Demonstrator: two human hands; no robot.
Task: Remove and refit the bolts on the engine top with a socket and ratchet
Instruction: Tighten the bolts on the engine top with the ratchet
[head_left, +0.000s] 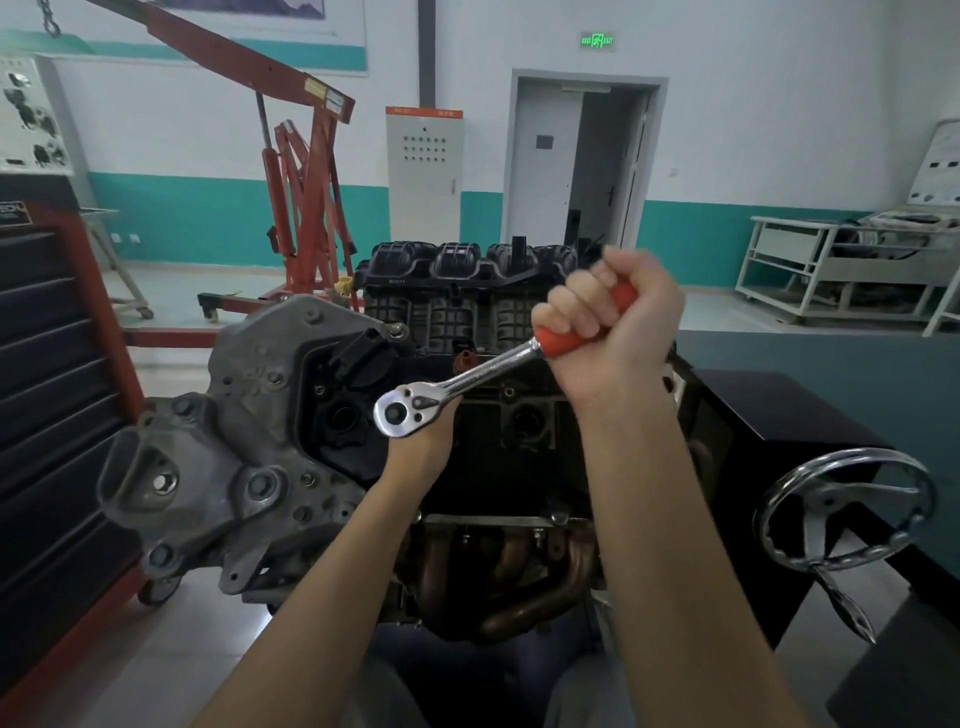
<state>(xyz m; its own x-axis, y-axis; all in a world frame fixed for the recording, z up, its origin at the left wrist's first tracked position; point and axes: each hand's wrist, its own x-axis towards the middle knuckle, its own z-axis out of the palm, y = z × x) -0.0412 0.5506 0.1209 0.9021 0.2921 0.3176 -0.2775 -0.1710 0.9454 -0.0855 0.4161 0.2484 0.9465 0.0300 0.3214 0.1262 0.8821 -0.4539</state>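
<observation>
R hand (618, 332) fists the ratchet (467, 382) by its orange grip for leverage; L hand (423, 441) sits beneath the head at 8 o'clock, steadying it, grip unclear. Engine top (467, 312) below; socket and bolt hidden.

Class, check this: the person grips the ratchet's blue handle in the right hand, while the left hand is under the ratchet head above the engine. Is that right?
Not quite. The head view shows the handle is orange-red, not blue. The rest stands: the right hand grips it, and the left hand is under the ratchet head, above the engine.
</observation>
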